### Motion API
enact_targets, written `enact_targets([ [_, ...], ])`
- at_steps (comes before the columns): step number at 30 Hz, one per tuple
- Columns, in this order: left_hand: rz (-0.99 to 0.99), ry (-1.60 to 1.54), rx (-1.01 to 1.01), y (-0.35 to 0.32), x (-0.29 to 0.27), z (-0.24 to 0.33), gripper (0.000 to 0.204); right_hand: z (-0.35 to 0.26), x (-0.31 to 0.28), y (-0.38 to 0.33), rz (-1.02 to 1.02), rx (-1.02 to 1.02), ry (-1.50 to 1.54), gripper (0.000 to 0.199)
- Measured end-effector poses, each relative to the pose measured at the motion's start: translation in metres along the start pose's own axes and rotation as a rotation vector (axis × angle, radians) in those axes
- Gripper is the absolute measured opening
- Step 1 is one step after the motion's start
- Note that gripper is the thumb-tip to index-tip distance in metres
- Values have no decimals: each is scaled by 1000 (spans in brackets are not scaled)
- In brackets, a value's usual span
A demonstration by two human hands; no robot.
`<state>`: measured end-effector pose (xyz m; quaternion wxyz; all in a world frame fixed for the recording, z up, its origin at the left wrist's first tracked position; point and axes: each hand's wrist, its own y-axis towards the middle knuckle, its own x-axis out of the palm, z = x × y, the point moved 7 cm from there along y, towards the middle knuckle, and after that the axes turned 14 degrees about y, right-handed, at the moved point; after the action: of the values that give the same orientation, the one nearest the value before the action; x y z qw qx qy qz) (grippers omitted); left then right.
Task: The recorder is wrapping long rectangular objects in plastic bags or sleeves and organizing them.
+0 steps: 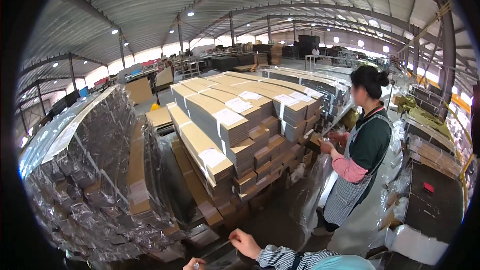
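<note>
A: Rt hand [244, 243], bottom centre: fingers curled, pinching clear plastic wrap [220, 247] by pallet base; grip partly closed.
B: Lt hand [194, 264]?
A: Cut off at lower edge, touching same wrap; grip can't tell.
B: Surroundings?
A: Bundled flat cardboard stack [235, 135] just behind; aproned co-worker [357, 155] at rt.

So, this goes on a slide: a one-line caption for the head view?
Hands reach toward bundled flat cardboard beside a plastic-wrapped stack, with an aproned co-worker nearby.
</note>
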<state>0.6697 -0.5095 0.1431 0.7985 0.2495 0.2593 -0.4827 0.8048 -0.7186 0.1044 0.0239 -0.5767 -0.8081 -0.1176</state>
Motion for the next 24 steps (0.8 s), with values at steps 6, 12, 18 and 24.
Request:
enact_targets([
  [6, -357, 439, 433, -18, 45, -23, 26, 30, -13, -12, -78, 229, 38, 23],
  [12, -172, -948, 160, 12, -49, 107, 32, 0, 20, -56, -617, 26, 106, 114],
  [18, -42, -1637, 519, 51, -207, 190, 18, 143, 53, -87, -1030, 451, -52, 115],
  [24, 450, -882, 382, 62, -226, 117, 46, 71, 77, -17, -573, 332, 220, 96],
])
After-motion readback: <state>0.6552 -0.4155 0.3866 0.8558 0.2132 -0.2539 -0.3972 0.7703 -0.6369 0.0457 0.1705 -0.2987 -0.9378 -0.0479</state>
